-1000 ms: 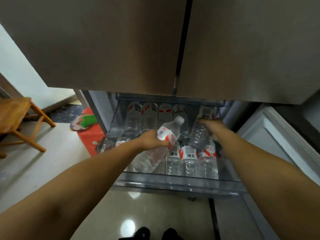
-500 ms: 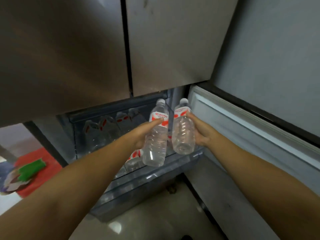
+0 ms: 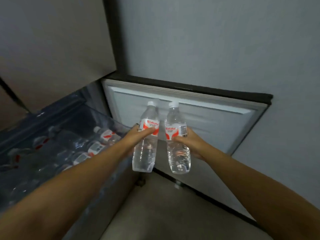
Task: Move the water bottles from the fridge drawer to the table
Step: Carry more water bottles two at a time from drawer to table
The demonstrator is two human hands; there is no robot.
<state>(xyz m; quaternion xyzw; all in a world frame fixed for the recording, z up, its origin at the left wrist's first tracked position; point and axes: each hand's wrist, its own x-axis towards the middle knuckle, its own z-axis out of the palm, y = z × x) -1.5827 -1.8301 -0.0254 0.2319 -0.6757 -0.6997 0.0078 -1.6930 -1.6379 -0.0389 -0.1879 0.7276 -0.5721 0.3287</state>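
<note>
I hold two clear water bottles with white caps and red-and-white labels, upright and side by side in front of me. My left hand [image 3: 138, 136] grips the left bottle [image 3: 145, 153] around its label. My right hand [image 3: 187, 142] grips the right bottle [image 3: 179, 153] at its middle. Both bottles are out of the fridge drawer [image 3: 110, 118], which stands open at the lower left. Several more bottles [image 3: 97, 148] lie inside it. The table is not in view.
The open lower fridge door [image 3: 216, 122] stands behind the bottles, right of the drawer. The closed upper fridge doors [image 3: 52, 49] fill the top left. A grey wall [image 3: 225, 40] is at the right. Pale floor [image 3: 164, 213] lies below.
Both hands lifted a bottle each out of the drawer and carried them rightwards. My view swung right, so the drawer now sits at the lower left and the open door is ahead.
</note>
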